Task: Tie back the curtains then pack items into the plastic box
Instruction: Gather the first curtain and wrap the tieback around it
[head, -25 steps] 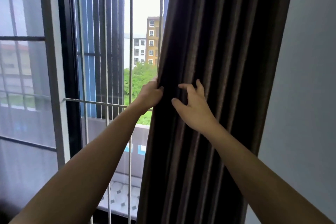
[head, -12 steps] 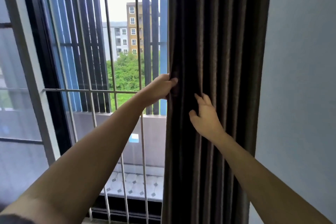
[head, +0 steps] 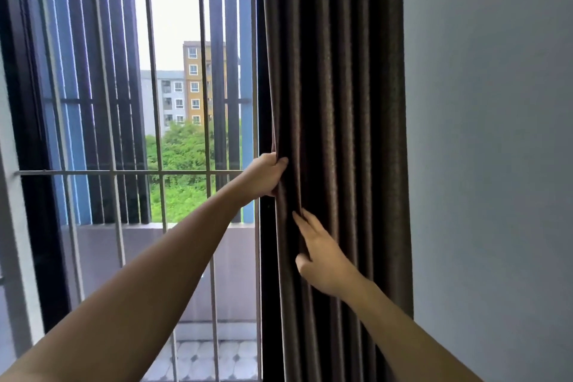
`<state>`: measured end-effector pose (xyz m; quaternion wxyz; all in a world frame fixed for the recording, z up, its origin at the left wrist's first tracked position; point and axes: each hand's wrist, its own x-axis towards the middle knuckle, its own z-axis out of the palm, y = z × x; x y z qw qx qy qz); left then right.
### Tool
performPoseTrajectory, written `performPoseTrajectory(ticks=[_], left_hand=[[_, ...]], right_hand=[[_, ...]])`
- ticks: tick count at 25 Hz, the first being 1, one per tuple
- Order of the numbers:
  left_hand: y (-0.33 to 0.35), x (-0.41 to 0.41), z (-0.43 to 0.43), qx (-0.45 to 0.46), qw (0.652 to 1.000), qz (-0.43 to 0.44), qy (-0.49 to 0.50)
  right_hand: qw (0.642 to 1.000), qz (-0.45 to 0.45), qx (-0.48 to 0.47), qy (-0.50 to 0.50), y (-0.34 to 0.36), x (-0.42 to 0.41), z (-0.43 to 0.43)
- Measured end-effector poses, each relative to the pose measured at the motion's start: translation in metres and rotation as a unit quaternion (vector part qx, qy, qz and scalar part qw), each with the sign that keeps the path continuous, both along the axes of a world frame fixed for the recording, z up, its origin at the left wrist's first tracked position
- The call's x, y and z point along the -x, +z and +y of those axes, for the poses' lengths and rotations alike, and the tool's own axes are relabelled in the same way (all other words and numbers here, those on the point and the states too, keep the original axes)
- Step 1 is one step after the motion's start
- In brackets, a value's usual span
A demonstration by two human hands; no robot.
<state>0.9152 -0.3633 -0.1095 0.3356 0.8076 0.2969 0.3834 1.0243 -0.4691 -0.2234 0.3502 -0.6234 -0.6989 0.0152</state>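
The pale grey wall (head: 490, 133) fills the right, and the barred window with grey metal rails (head: 161, 172) now shows wider than a second ago. Between them the dark brown pleated fabric curtain (head: 338, 71) hangs bunched tighter against the wall, so gathering looks nearly done; no tie-back or plastic box is visible. The left hand (head: 266, 177) pinches the curtain's leading edge, while the right hand (head: 322, 254), lower than before, presses spread fingers into the folds.

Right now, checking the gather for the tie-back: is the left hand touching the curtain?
Touching. The head view shows the left hand closed on the curtain at its window-side edge, thumb pressed over the front fold.
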Motion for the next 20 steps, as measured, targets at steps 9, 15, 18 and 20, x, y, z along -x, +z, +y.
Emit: performPoseTrajectory(ticks=[9,15,18,20], left_hand=[[-0.006,0.002,0.014,-0.047,0.999,0.012,0.006],[-0.007,0.0,0.026,-0.069,0.997,0.024,0.019],[-0.007,-0.003,0.023,-0.023,0.999,0.025,0.008],[-0.007,-0.005,0.016,-0.025,0.999,0.02,-0.005]], right_hand=[[1.0,-0.008,0.008,-0.002,-0.062,0.019,0.024],[1.0,-0.019,0.018,0.009,-0.097,0.028,0.029],[1.0,-0.022,0.014,-0.01,-0.105,0.032,0.034],[0.999,-0.031,0.013,-0.023,-0.106,0.033,0.039]])
